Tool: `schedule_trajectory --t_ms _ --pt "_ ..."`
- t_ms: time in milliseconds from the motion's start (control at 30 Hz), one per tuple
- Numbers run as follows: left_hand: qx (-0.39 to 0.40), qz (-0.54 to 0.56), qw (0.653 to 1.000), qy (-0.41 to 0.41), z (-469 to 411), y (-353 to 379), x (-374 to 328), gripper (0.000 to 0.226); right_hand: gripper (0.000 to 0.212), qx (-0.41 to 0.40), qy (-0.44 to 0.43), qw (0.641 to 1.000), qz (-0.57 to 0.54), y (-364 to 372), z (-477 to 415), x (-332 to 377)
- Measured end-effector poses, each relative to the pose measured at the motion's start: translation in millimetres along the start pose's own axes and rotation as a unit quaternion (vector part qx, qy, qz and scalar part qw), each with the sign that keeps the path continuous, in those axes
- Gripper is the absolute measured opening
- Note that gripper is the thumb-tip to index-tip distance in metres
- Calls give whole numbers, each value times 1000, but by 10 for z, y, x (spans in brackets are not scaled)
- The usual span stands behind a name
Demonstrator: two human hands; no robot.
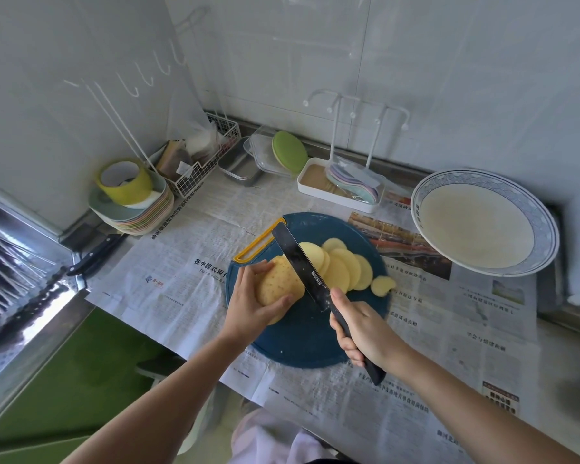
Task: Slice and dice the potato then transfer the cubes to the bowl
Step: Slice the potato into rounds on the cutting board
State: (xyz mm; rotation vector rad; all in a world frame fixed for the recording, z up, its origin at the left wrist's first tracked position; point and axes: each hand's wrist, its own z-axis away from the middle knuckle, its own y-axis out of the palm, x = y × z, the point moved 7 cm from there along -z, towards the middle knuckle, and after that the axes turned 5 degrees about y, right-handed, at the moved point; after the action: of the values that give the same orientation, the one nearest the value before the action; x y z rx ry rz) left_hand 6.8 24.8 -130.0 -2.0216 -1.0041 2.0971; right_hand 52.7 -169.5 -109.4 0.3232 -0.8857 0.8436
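**Potato half sliced, dicing not yet begun**

The peeled potato (279, 285) is lying on the round blue cutting board (298, 346), which is sitting on newspaper (432, 329) spread over the tabletop. The left hand (248, 301) is gripping the uncut end, its fingers (260, 266) curling over the top and the thumb pressing the near side. The right hand (362, 326) is wrapping fully around the black handle of the knife (302, 262), whose dark blade is resting against the potato's cut face.

Peeled and probably damp, the potato is likely behaving as a firm, fairly heavy, slippery lump that is wanting to roll. The safest hold is looking like the rounded end farthest from the blade, with fingertips tucked back as the remaining piece is getting shorter.

The potato is showing pale yellow flesh dotted with small brown pits. Its cut slices (344, 269) are fanning out in an overlapping row to the right of the blade, thin, round and smooth, with one smaller end piece lying apart at the board's edge. They are probably stiff enough to stack for dicing, though liable to slide. The wide patterned bowl (536, 216) is waiting well to the right, holding no cubes.
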Motion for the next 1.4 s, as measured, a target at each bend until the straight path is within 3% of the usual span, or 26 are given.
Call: schedule_trajectory --t_ms 567,900,1400 --pt "-28 -20 999 18 21 -8 -45 70 60 -65 -33 995 63 55 17 3" --pt "-24 -75 996 43 32 9 -21 77 62 -36 -19 998 53 75 -50 -42" --pt "-23 -67 997 35 -25 3 14 77 64 4 40 999 28 134 -282 -120"
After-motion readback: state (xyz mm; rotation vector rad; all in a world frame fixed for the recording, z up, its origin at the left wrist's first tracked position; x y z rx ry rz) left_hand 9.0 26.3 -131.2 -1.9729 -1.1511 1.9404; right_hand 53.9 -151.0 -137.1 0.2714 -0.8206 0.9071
